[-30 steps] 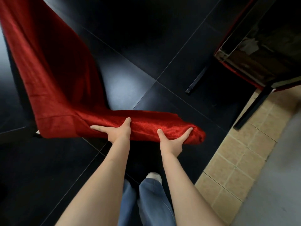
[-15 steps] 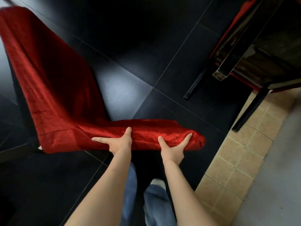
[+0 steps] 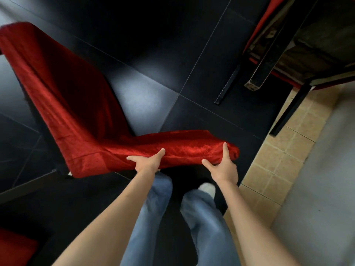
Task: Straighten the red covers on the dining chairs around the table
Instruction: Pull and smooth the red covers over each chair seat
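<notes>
- The shiny red velvet chair cover (image 3: 80,104) sits over a dining chair at centre-left, its backrest part rising to the far left and its seat part stretching right towards the near edge.
- The left hand (image 3: 147,163) grips the near edge of the seat part around its middle, thumb on top and fingers tucked underneath.
- The right hand (image 3: 222,167) holds the seat's right corner, thumb up along the cloth and fingers curled below the edge.
- Compared with a moment ago, the right hand has slid further right to the corner, so the hands are now wider apart, and more of the backrest top has come into view.
- Judged from this, the cover is being drawn taut along the seat front; the seat cloth looks fairly smooth, while the left hem still shows a fold.
- Around it lies the glossy black tiled floor (image 3: 134,45); beige tiles (image 3: 278,166) are at right.
- Far right stands a black-legged worktop (image 3: 259,73) with another red cover (image 3: 269,12) showing beside it.
</notes>
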`<state>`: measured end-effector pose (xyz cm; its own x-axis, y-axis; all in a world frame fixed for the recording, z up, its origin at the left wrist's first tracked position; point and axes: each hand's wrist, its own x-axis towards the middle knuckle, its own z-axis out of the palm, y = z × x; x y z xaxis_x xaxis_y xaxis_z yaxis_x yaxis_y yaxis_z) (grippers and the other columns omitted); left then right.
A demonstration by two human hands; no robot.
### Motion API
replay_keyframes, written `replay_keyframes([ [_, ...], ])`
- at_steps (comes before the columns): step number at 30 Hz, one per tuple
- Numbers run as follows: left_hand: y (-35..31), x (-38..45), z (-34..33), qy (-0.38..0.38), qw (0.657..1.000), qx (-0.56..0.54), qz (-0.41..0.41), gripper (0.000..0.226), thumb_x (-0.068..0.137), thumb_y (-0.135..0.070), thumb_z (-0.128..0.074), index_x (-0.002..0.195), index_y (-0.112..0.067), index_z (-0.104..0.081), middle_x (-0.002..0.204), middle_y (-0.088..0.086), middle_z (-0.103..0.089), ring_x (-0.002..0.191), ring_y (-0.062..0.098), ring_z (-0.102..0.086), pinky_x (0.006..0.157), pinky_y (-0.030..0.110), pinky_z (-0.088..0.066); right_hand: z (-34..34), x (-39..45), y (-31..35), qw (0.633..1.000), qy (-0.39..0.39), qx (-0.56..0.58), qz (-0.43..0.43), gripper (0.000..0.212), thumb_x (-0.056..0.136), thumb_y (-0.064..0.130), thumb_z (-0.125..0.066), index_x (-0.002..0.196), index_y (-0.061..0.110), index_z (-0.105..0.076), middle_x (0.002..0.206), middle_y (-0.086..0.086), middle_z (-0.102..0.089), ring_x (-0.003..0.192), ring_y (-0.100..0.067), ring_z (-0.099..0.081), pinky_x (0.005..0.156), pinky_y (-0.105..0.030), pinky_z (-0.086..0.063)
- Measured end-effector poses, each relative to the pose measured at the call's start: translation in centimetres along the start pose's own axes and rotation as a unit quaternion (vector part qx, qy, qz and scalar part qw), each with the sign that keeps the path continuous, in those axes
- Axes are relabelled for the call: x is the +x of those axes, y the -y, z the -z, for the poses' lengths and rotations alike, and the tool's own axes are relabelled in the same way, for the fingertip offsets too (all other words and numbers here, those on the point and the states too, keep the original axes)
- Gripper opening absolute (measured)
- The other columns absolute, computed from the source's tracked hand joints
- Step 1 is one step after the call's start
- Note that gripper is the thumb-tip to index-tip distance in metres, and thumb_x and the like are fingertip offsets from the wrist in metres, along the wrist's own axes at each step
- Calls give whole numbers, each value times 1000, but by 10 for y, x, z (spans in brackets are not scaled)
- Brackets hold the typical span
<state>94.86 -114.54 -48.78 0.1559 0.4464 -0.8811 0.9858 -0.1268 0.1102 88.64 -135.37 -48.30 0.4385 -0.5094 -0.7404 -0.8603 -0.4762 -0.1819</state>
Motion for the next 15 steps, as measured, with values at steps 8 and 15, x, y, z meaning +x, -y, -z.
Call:
replay_keyframes([
  [8, -6, -46, -22, 67, 890, 386, -232, 39, 72, -50, -78, 75, -14, -63, 84, 11, -68, 89, 29, -67, 65, 30, -49, 43, 33, -14, 973, 33, -206, 99, 103, 72, 48, -81, 151, 41, -15, 126, -12, -45, 106, -27, -57, 74, -34, -49],
  [15, -5, -47, -63, 37, 810, 396, -430, 58, 71, -42, -80, 123, -27, -60, 113, -4, -63, 111, 20, -54, 90, 33, -45, 64, 73, -31, 956, 89, -221, 172, 102, 68, 42, -85, 149, 43, -23, 128, -5, -34, 115, -25, -45, 80, -35, -47],
])
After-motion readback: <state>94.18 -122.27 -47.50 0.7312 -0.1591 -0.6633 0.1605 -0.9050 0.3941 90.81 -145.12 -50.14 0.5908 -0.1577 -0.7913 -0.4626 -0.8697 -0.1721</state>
